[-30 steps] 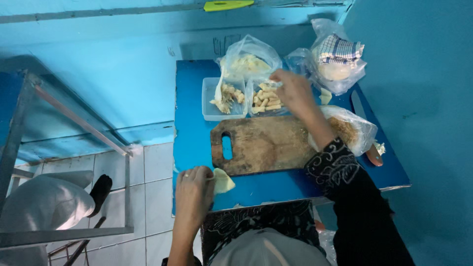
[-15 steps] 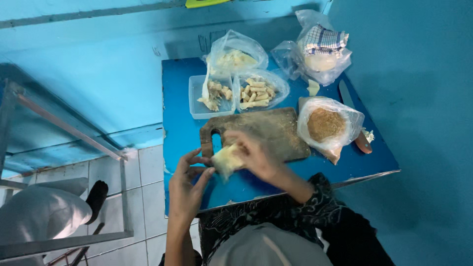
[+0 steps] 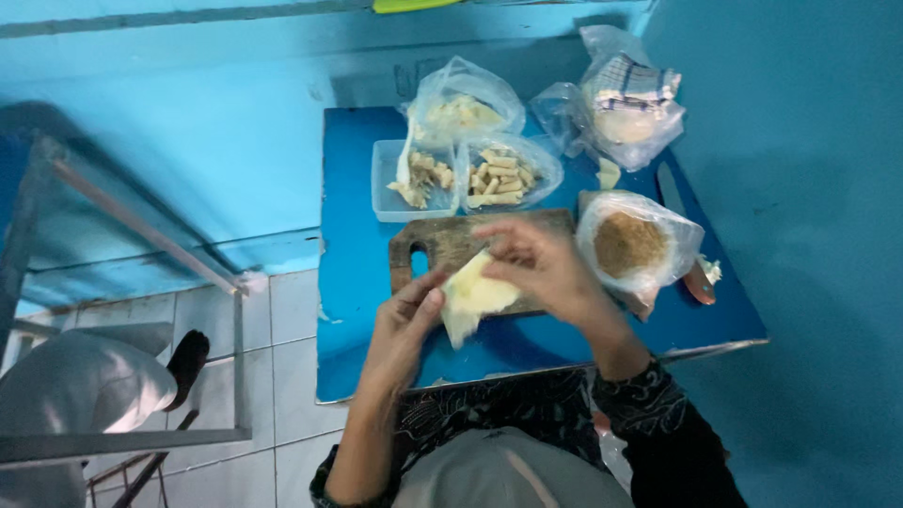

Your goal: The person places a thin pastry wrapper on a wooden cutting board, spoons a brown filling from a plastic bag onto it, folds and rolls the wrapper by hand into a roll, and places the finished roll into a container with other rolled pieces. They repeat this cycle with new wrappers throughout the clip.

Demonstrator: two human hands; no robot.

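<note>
So we had the blue table [image 3: 357, 282] pushed against the blue wall, with the wooden cutting board [image 3: 451, 243] lying in the middle of it. Behind the board sat a clear tub [image 3: 386, 193] of fried bits, a bag of little rolls [image 3: 503, 172] beside it, and two more bags at the back. A bag of brown crumbs [image 3: 632, 245] rested just right of the board. Over the board's near edge we held a pale thin wrapper [image 3: 475, 296] between both hands: our left hand [image 3: 406, 325] pinched its left side, fingers curled shut on it, and our right hand [image 3: 541, 268] gripped the top, fingers bent over it.
</note>
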